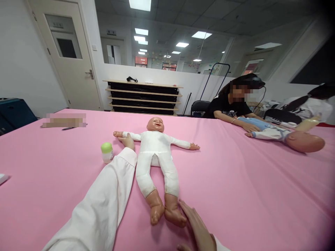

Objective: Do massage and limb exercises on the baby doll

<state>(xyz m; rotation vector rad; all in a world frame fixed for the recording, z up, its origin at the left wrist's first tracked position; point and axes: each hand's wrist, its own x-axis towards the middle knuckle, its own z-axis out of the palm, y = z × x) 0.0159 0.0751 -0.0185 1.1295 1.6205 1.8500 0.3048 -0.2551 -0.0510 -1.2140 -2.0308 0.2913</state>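
Note:
A baby doll with a white cloth body lies face up on the pink table cover, its arms spread and its feet toward me. My left hand is closed around the doll's forearm at the left, near its wrist. Beside the doll's foot at the right rests my right hand, its fingers stretched out and holding nothing. Left of the doll, next to my left sleeve, stands a small jar with a green lid.
Across the table at the right, a person handles another doll in blue and white clothes. A blurred flat item and a dark pen-like object lie at the far left. A white object sits at the left edge.

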